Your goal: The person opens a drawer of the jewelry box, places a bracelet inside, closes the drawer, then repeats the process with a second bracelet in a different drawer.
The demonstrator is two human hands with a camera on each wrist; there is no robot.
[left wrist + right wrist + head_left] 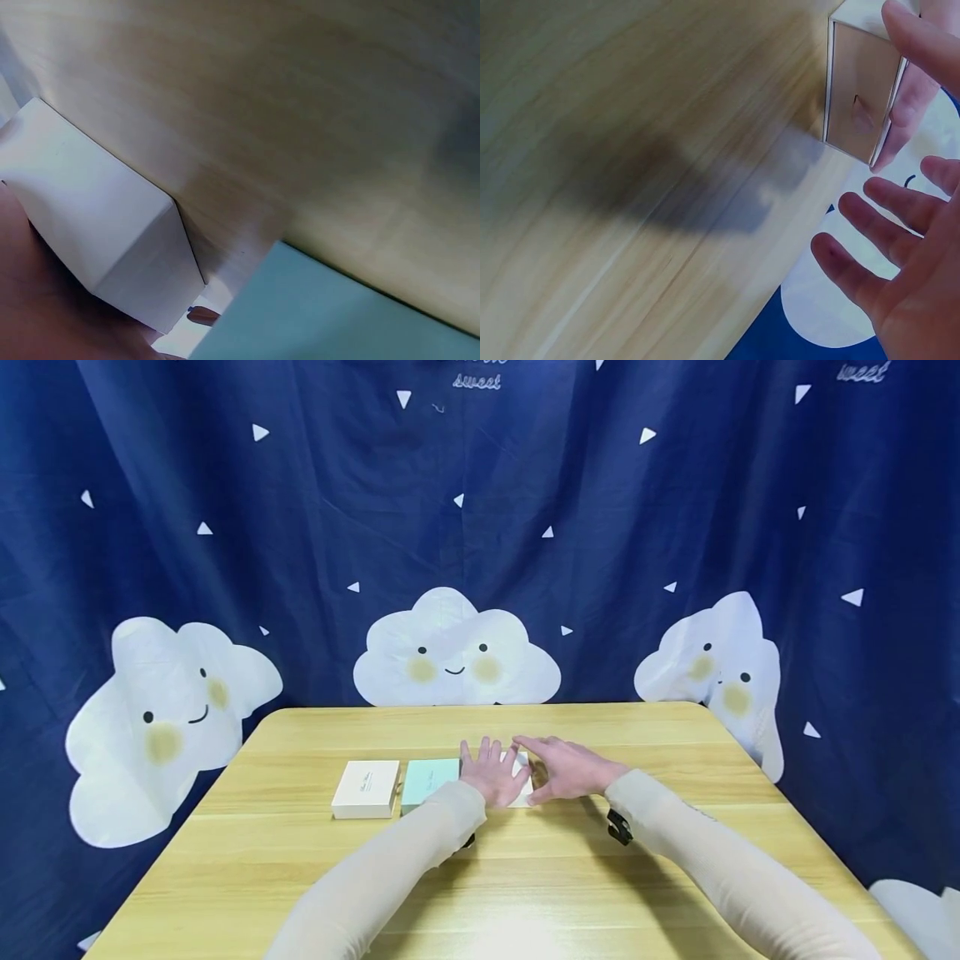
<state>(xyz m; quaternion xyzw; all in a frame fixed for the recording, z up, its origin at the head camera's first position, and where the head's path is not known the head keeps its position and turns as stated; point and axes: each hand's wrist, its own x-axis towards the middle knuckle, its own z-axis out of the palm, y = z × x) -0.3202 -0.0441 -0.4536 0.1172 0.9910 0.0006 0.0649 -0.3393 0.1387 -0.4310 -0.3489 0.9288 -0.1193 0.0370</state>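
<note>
My left hand [491,774] lies over a pale white box [522,795] with its fingers spread and straight, covering much of the lid. Close by on the right is my right hand [566,768], thumb and fingers apart and nothing held. In the right wrist view, a small pull tab [862,112] sits on the box's end face, and the right hand's fingers [847,270] are loosely extended beside it. A mint-green box [430,779] stands just left of the left hand, partly hidden by the sleeve.
Further left on the wooden table [525,877] is another white box [366,789] with small lettering on its lid and a brown tab on its right side. Behind the table's far edge hangs a dark blue curtain [315,527] printed with clouds.
</note>
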